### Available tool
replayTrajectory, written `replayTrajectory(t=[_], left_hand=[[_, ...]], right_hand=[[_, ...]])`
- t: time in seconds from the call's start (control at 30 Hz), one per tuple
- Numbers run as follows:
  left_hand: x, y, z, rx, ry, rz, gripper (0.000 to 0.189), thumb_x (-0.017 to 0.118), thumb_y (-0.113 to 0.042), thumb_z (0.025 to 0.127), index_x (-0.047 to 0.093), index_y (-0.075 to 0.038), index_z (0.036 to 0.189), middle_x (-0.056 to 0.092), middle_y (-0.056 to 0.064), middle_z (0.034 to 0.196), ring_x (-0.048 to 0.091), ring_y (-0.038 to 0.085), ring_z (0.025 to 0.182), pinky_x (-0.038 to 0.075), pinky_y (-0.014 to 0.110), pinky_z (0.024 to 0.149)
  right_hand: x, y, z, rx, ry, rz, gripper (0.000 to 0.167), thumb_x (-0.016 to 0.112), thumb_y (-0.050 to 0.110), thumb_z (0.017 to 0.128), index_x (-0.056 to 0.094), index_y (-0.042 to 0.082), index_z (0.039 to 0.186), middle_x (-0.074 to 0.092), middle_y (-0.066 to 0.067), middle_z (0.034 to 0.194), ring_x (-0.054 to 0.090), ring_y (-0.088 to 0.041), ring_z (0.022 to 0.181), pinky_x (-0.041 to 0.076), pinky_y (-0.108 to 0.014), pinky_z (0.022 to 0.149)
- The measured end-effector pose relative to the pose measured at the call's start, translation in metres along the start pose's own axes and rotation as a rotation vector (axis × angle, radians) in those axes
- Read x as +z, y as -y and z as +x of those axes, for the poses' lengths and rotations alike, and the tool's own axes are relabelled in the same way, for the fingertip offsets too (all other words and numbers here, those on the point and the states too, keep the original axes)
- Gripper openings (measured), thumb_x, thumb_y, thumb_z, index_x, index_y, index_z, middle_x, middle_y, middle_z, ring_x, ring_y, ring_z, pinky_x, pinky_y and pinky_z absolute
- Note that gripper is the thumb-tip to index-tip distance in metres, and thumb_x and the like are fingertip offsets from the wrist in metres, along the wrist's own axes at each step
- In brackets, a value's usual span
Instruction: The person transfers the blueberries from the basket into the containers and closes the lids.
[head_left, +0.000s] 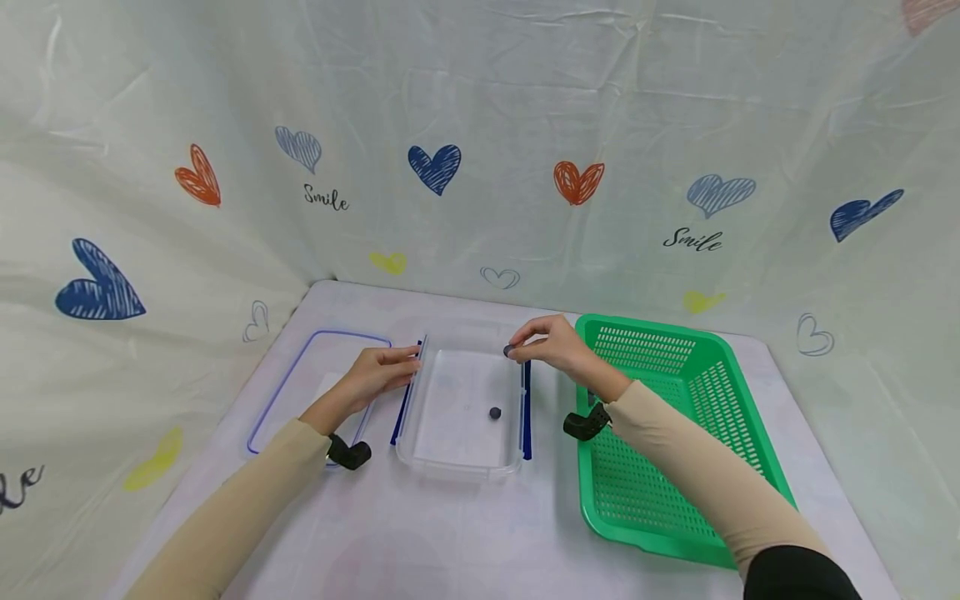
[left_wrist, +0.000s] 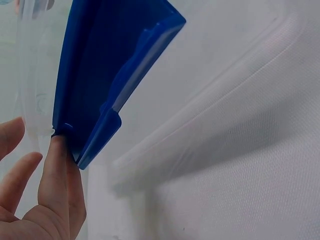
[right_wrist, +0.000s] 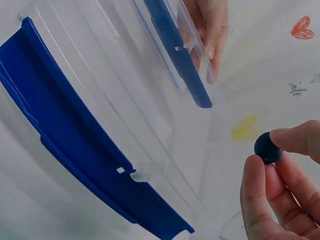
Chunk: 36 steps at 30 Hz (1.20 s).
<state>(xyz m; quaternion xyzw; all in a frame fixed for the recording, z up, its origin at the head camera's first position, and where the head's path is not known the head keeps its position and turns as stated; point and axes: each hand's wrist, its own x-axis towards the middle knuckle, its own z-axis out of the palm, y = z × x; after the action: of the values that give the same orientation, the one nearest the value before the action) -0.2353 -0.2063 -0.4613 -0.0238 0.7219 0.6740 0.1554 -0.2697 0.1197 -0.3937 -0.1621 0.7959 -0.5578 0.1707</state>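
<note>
A clear plastic container (head_left: 461,408) stands on the table, its blue side latches (head_left: 527,408) hanging down. My right hand (head_left: 551,342) pinches a small dark blue ball (right_wrist: 268,148) between thumb and fingers, above the container's far right corner. One more dark ball (head_left: 495,413) lies on the container floor, right of centre. At the left wall, my left hand (head_left: 384,373) reaches with mostly straight fingers to the rim. In the left wrist view, its fingertips touch the lower end of the left blue latch (left_wrist: 95,75).
Left of the container lies a clear lid (head_left: 315,375) with a blue edge, partly behind the left forearm. A large green basket (head_left: 588,492) stands at the right, under the right forearm. A heart-printed curtain (head_left: 495,100) hangs behind the table.
</note>
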Motion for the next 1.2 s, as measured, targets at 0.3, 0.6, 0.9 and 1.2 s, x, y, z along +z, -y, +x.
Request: replayTrajectory(t=[0.3,0.6,0.9,1.2], left_hand=[[-0.001,0.000,0.001,0.001,0.007,0.003,0.052,0.066,-0.013,0.098,0.048,0.006,0.142,0.044,0.023,0.148,0.063,0.011,0.112,0.054,0.025,0.093],[0.000,0.001,0.001,-0.017,-0.005,-0.003,0.051,0.067,-0.014,0.097,0.050,0.003,0.142,0.044,0.017,0.150,0.059,0.017,0.120,0.054,0.025,0.094],[0.001,0.001,0.000,-0.009,-0.002,0.001,0.050,0.067,-0.013,0.097,0.051,0.003,0.142,0.044,0.018,0.149,0.061,0.016,0.117,0.054,0.026,0.093],[0.001,0.001,-0.001,-0.009,-0.001,0.013,0.051,0.067,-0.014,0.098,0.049,0.003,0.143,0.042,0.019,0.150,0.057,0.021,0.123,0.053,0.026,0.095]], right_hand=[[0.012,-0.006,0.005,-0.003,0.014,-0.025,0.016,0.077,0.004,0.085,0.072,-0.004,0.099,0.068,-0.011,0.095,0.071,-0.032,0.086,0.058,-0.039,0.088],[0.022,-0.009,0.008,0.026,-0.002,-0.058,0.010,0.077,0.007,0.087,0.073,0.000,0.094,0.068,-0.010,0.091,0.071,-0.034,0.085,0.057,-0.041,0.089],[0.008,-0.007,0.000,0.015,-0.025,0.004,0.013,0.076,0.008,0.088,0.073,0.000,0.097,0.070,-0.011,0.093,0.070,-0.034,0.087,0.056,-0.047,0.091],[-0.029,-0.009,-0.016,-0.027,-0.110,0.046,0.023,0.075,0.008,0.090,0.070,-0.009,0.106,0.068,-0.018,0.104,0.070,-0.035,0.091,0.055,-0.049,0.094]])
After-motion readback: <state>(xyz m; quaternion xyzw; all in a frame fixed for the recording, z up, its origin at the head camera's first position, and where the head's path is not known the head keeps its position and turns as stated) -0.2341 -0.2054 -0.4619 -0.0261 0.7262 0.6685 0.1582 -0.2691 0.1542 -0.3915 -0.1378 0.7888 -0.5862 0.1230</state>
